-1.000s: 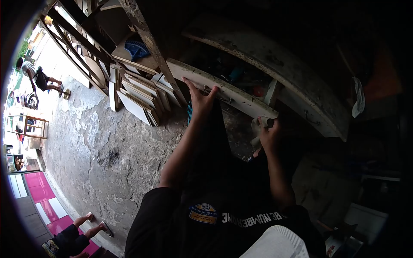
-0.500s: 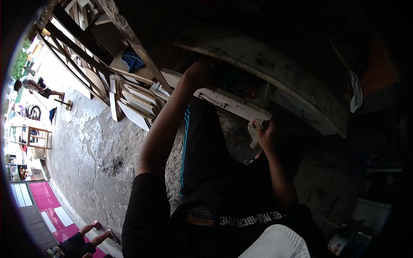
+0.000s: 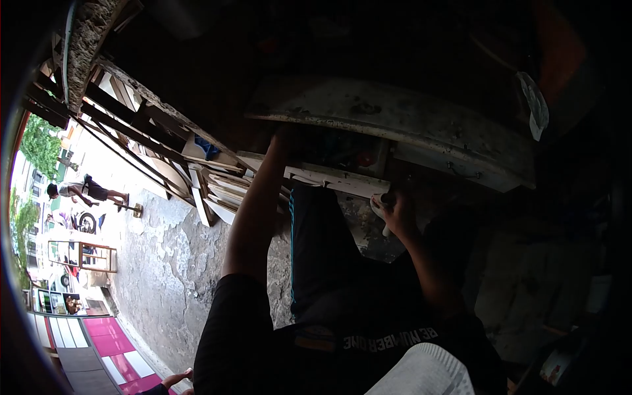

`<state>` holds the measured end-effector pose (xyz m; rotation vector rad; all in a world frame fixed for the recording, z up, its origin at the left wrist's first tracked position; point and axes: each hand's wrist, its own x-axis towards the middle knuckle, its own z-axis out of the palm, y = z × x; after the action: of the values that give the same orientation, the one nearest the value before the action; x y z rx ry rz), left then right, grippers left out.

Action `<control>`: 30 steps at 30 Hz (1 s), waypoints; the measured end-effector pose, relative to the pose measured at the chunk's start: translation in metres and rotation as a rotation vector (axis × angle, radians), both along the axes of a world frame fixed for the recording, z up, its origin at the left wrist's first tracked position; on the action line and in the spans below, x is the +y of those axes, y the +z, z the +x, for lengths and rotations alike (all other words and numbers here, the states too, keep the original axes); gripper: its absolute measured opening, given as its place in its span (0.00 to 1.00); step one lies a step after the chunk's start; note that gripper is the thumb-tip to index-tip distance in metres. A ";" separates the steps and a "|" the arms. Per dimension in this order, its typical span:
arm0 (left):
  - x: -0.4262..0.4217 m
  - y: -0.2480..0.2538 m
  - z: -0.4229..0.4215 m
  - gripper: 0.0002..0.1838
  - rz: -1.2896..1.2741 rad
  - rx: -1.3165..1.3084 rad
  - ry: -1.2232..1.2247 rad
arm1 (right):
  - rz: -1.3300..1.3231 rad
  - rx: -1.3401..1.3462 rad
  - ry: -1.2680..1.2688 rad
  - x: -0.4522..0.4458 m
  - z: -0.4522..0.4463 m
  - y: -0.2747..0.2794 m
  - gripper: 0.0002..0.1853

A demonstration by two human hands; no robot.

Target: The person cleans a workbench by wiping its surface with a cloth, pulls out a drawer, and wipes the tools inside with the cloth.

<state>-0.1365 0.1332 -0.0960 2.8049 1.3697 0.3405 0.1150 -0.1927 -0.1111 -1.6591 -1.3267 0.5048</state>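
My left hand (image 3: 282,143) reaches into the open drawer (image 3: 339,181) under the worn worktop (image 3: 395,112). Its fingers are lost in the dark there. Inside the drawer lie dim items, among them something reddish; I cannot make out their kind. My right hand (image 3: 399,212) is closed around a pale, curved handle-like object (image 3: 380,206), just beside the right front corner of the drawer. What that object is does not show clearly.
A second drawer front (image 3: 447,164) with a dark handle is on the right. Boards (image 3: 227,191) lean in a stack at the left, by a blue cloth (image 3: 207,147). Outside, a person (image 3: 89,191) stands near a wooden frame (image 3: 99,257). A clear plastic piece (image 3: 533,105) hangs at right.
The view has shifted, so the worktop and drawer sit lower and the outdoors shows more. My left hand has gone deeper into the shadow of the drawer. My right hand keeps the pale object.
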 end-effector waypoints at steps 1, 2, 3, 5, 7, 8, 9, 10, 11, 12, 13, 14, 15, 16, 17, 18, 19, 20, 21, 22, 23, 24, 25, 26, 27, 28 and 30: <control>-0.004 0.010 0.001 0.32 -0.029 0.007 0.000 | 0.000 0.004 0.012 0.000 0.002 -0.003 0.18; -0.010 0.019 0.004 0.31 -0.064 0.020 -0.002 | 0.000 0.009 0.024 0.000 0.004 -0.006 0.19; -0.015 0.029 0.004 0.31 -0.099 0.033 0.002 | 0.018 -0.039 0.016 0.000 0.006 -0.009 0.20; -0.026 0.045 0.003 0.31 -0.171 0.052 0.019 | 0.045 -0.114 0.014 0.000 0.004 -0.007 0.23; -0.033 0.058 0.002 0.30 -0.235 0.063 0.035 | 0.047 -0.108 0.044 0.003 0.004 -0.012 0.25; -0.036 0.064 0.005 0.30 -0.264 0.065 0.039 | 0.052 -0.103 0.048 0.005 0.004 -0.019 0.26; -0.040 0.069 0.009 0.30 -0.286 0.062 0.045 | 0.056 -0.099 0.052 0.007 0.004 -0.026 0.28; -0.042 0.072 0.007 0.30 -0.303 0.052 0.058 | 0.056 -0.114 0.049 0.006 0.003 -0.025 0.29; -0.044 0.074 0.011 0.30 -0.324 0.044 0.063 | 0.057 -0.129 0.046 0.005 0.002 -0.022 0.30; -0.047 0.077 0.008 0.29 -0.336 0.034 0.076 | 0.054 -0.133 0.076 0.007 0.002 -0.022 0.31; -0.049 0.081 0.012 0.29 -0.352 0.026 0.075 | 0.052 -0.137 0.106 0.008 0.002 -0.022 0.31; -0.051 0.083 0.012 0.29 -0.366 0.019 0.083 | 0.077 -0.194 0.060 0.006 0.003 -0.026 0.31; -0.052 0.084 0.014 0.29 -0.379 0.012 0.085 | 0.093 -0.222 0.039 0.006 0.000 -0.020 0.31; -0.054 0.087 0.014 0.29 -0.389 0.009 0.084 | 0.109 -0.249 0.018 0.006 -0.003 -0.014 0.30; -0.054 0.088 0.018 0.28 -0.404 0.004 0.087 | 0.066 -0.233 0.008 0.001 -0.007 0.002 0.30; -0.055 0.089 0.018 0.28 -0.415 -0.002 0.089 | 0.023 -0.219 -0.003 -0.001 -0.010 0.011 0.30; -0.057 0.091 0.020 0.28 -0.428 -0.009 0.089 | 0.026 -0.219 0.000 0.001 -0.007 0.003 0.30; -0.057 0.093 0.022 0.28 -0.436 -0.010 0.090 | 0.026 -0.185 0.015 0.004 -0.004 -0.007 0.33; -0.058 0.094 0.023 0.28 -0.447 -0.012 0.089 | 0.025 -0.168 0.019 0.005 0.001 -0.016 0.35; -0.059 0.095 0.026 0.27 -0.458 -0.012 0.088 | 0.023 -0.152 0.022 0.005 0.002 -0.015 0.37; -0.061 0.094 0.026 0.27 -0.467 -0.011 0.085 | -0.025 -0.169 0.031 0.005 0.003 -0.013 0.34; -0.061 0.094 0.025 0.27 -0.476 -0.013 0.091 | -0.052 -0.179 0.033 0.005 0.003 -0.014 0.32; -0.063 0.093 0.025 0.27 -0.486 -0.018 0.093 | -0.079 -0.190 0.035 0.005 0.003 -0.014 0.31; -0.065 0.093 0.025 0.27 -0.493 -0.024 0.093 | -0.018 -0.186 0.021 0.006 0.003 -0.020 0.31; -0.067 0.093 0.025 0.26 -0.502 -0.024 0.093 | 0.009 -0.188 0.008 0.005 0.004 -0.021 0.31; -0.067 0.093 0.024 0.26 -0.509 -0.026 0.093 | 0.037 -0.190 -0.006 0.005 0.005 -0.022 0.31; -0.067 0.091 0.024 0.26 -0.525 -0.028 0.098 | 0.032 -0.197 -0.007 0.005 0.000 -0.014 0.32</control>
<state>-0.1130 0.0667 -0.0054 2.3040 1.3513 0.0105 0.1148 -0.1875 -0.1252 -1.7206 -1.4634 0.3200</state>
